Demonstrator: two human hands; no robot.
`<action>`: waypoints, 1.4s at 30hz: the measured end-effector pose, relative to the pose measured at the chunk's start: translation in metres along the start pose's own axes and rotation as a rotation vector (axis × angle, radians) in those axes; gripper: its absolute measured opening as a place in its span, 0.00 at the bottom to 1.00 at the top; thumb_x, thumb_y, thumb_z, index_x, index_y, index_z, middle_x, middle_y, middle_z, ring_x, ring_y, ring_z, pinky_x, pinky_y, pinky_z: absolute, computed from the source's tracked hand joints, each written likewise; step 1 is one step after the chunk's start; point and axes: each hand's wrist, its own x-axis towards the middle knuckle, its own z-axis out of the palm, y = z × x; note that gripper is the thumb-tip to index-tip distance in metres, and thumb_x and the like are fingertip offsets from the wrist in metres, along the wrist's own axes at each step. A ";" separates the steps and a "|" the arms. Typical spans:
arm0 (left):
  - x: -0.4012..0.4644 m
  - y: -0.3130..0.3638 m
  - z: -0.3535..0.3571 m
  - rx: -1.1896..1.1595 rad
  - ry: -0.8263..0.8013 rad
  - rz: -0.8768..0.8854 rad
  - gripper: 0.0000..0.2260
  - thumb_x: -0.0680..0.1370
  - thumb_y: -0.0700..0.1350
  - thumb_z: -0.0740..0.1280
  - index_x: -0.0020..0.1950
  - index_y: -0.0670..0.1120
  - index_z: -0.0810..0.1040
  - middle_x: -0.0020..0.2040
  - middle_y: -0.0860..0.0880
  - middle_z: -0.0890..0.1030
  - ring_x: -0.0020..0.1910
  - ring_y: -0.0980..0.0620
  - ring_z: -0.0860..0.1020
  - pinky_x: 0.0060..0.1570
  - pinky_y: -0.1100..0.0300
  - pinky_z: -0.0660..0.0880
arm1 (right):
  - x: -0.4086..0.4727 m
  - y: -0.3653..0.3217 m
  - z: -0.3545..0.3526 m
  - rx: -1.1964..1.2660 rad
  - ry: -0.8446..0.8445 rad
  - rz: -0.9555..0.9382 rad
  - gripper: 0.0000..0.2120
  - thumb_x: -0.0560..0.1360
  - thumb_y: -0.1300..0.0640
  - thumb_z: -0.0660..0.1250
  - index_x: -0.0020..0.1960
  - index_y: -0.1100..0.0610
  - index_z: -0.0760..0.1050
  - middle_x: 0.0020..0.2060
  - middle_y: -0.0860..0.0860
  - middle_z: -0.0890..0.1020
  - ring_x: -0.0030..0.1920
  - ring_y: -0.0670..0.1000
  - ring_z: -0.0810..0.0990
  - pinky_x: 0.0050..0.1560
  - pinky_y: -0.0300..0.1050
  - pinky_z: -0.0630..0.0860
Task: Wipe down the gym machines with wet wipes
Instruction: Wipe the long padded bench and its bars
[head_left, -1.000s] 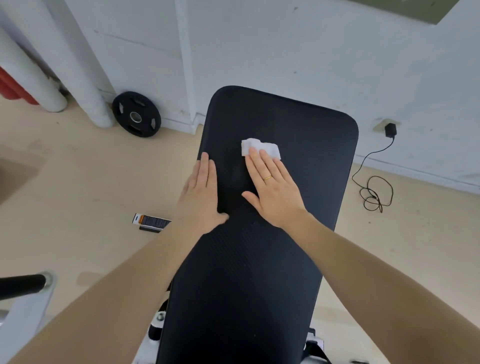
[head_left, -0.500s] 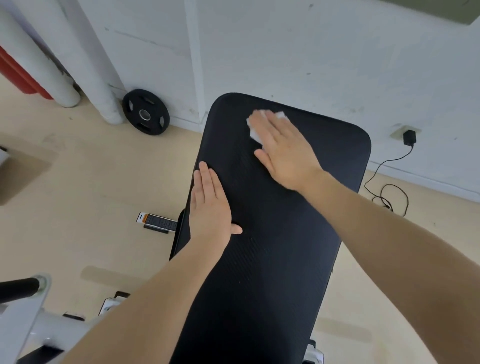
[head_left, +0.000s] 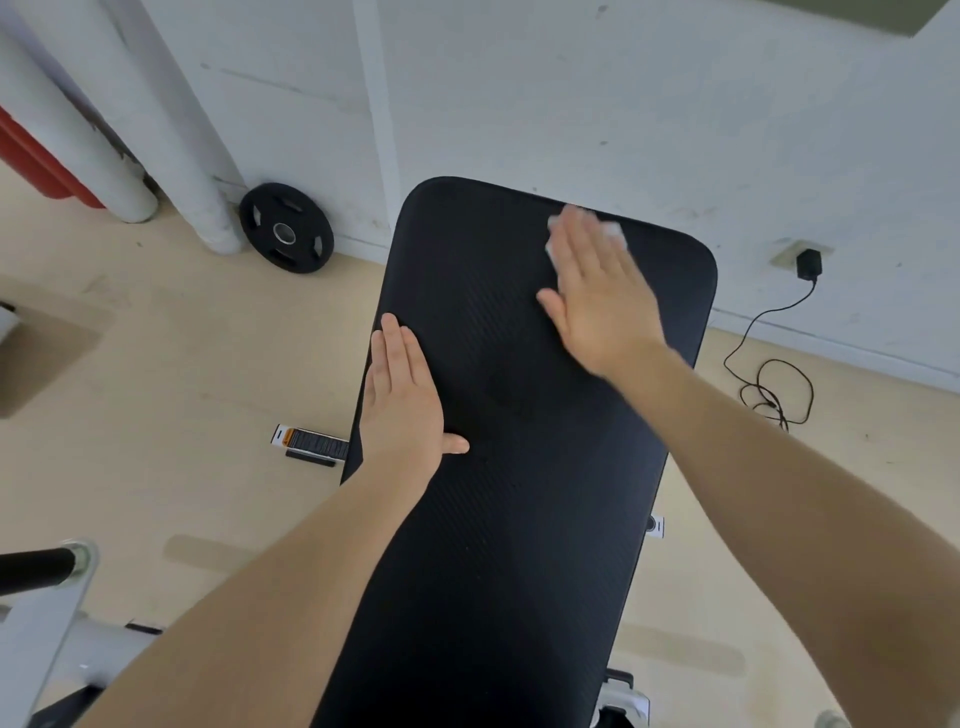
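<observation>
bench pad (head_left: 519, 519): a long black padded surface with a fine ribbed texture, running from the bottom of the view up to the white wall (head_left: 571, 93); its far end has rounded corners.
right hand (head_left: 597, 296): flat, fingers straight and together, pressing down on the wipe near the far right end of the pad; the hand is blurred.
wipe (head_left: 615, 233): white, mostly covered by the right hand's fingers; small bits show at the fingertips and beside the index finger, close to the pad's far edge.
left hand (head_left: 402, 400): lying flat on the left edge of the pad about midway along it, fingers straight and close together, thumb spread out to the side on the pad; it holds nothing.
weight plate (head_left: 286, 235): black disc with a metal centre hole, leaning against the wall to the left of the pad's far end.
pipes (head_left: 171, 130): two pale thick tubes slanting down to the floor, left of the weight plate, with something red behind them.
charger (head_left: 808, 264): small black plug in a wall socket to the right of the pad, its thin black cable looping on the floor (head_left: 182, 364).
small box (head_left: 310, 441): a flat pack with an orange and black label, on the floor just left of the pad.
machine frame (head_left: 41, 613): grey metal with a black bar, at the lower left corner.
</observation>
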 end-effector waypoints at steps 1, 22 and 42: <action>0.000 0.000 0.000 0.003 0.000 -0.001 0.60 0.64 0.61 0.73 0.72 0.36 0.32 0.75 0.38 0.34 0.75 0.40 0.39 0.73 0.53 0.44 | 0.007 0.005 -0.002 0.034 -0.009 0.037 0.30 0.80 0.47 0.48 0.76 0.60 0.44 0.76 0.56 0.48 0.76 0.55 0.46 0.74 0.48 0.43; -0.017 0.018 -0.002 0.056 0.057 0.009 0.52 0.70 0.53 0.72 0.73 0.36 0.33 0.74 0.38 0.33 0.75 0.39 0.41 0.73 0.51 0.44 | -0.019 0.026 0.006 0.100 0.045 0.160 0.30 0.80 0.47 0.50 0.76 0.60 0.44 0.76 0.56 0.49 0.76 0.55 0.46 0.74 0.48 0.42; -0.012 0.083 0.011 -0.284 -0.071 -0.311 0.59 0.66 0.63 0.71 0.71 0.31 0.32 0.73 0.32 0.34 0.74 0.36 0.37 0.73 0.50 0.43 | -0.043 0.052 0.021 0.146 0.133 0.123 0.25 0.79 0.53 0.46 0.74 0.60 0.56 0.73 0.57 0.61 0.73 0.58 0.59 0.73 0.52 0.56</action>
